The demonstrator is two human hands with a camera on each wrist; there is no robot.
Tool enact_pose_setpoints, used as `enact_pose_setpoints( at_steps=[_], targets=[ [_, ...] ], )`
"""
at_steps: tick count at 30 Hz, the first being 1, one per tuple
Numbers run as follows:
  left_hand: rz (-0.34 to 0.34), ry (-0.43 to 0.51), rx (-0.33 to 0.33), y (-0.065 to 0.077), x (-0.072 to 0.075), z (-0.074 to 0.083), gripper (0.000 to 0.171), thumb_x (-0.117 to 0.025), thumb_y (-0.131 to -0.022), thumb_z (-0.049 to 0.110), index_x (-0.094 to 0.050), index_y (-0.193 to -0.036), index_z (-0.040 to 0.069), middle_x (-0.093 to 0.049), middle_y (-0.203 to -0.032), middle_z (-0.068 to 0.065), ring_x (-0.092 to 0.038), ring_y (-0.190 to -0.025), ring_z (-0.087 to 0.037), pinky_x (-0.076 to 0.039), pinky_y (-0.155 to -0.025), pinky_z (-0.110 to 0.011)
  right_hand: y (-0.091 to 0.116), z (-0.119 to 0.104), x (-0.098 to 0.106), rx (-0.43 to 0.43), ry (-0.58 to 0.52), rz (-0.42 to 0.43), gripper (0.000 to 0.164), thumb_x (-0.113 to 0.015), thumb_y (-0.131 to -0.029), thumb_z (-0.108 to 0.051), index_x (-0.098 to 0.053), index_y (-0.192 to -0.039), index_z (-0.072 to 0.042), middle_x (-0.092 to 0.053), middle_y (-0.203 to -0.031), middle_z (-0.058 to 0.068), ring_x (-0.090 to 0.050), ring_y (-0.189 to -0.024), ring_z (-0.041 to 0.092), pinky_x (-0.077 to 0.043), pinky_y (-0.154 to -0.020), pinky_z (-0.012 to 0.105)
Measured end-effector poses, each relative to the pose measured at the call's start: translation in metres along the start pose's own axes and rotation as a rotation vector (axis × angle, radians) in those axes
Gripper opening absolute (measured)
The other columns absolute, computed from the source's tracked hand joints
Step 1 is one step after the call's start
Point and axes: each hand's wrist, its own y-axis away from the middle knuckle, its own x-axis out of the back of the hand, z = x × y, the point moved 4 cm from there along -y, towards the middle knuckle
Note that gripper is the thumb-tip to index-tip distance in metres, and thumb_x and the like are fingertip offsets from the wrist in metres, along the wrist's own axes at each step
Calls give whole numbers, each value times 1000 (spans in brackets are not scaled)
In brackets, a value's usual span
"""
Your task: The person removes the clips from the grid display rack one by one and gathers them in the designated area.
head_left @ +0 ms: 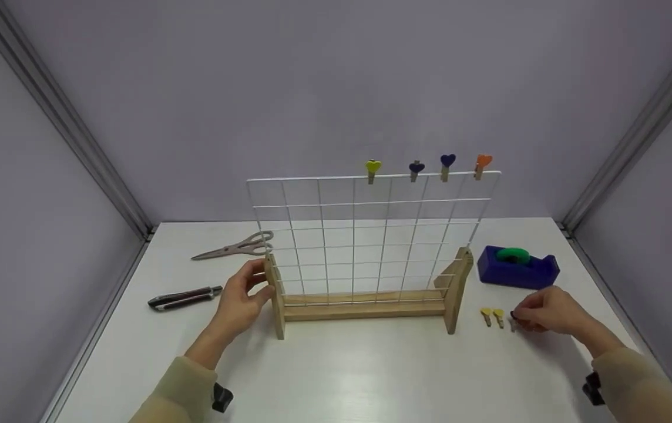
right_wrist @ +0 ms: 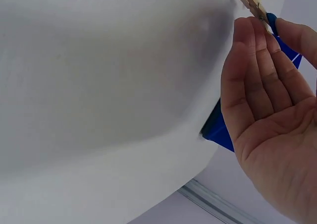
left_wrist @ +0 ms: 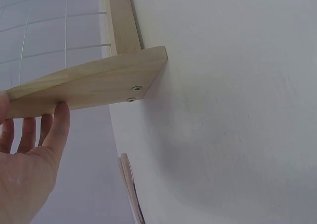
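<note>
A white wire grid (head_left: 355, 244) stands upright in a wooden stand (head_left: 365, 311). My left hand (head_left: 241, 302) grips the stand's left side panel; the left wrist view shows fingers (left_wrist: 60, 117) against that panel (left_wrist: 94, 83). Off the stand's right end, my right hand (head_left: 553, 311) pinches a small clothespin with a dark blue heart, low over the table. In the right wrist view, the clothespin's heart (right_wrist: 271, 23) sits between thumb and fingertips, its wooden legs sticking out. Two yellow-heart clothespins (head_left: 493, 317) lie just left of that hand.
Along the grid's top wire are clipped a yellow (head_left: 373, 169), two dark blue (head_left: 445, 167) and one orange (head_left: 481, 165) heart clothespin. A blue tape dispenser (head_left: 515, 273) with green tape sits behind my right hand. Scissors (head_left: 233, 249) and a utility knife (head_left: 185, 298) lie at left.
</note>
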Motion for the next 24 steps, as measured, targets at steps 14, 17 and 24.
enact_pose_setpoints(
  at_steps=[14, 17, 24],
  targets=[
    [18, 3, 11, -1, 1, 0, 49, -67, -103, -11, -63, -149, 6, -66, -153, -17, -65, -147, -38, -57, -125, -55, -17, 0, -4, -1, 69, 43, 21, -77, -104, -17, -84, -112, 2, -81, -91, 3, -69, -79, 16, -62, -65, 27],
    [22, 9, 12, 0, 3, 1, 49, -68, -104, -10, -63, -149, 7, -66, -153, -17, -65, -147, -39, -59, -124, -52, -18, -1, -4, 24, 77, 48, 20, -77, -104, -15, -84, -111, 2, -82, -93, 6, -70, -80, 16, -61, -64, 26],
    [-2, 28, 7, 2, 1, 2, 48, -68, -105, -8, -63, -150, 8, -65, -154, -18, -63, -149, -39, -61, -122, -45, -14, -2, -1, 80, 130, 87, 20, -76, -104, -15, -84, -110, 2, -84, -93, 7, -72, -78, 15, -58, -62, 23]
  ],
)
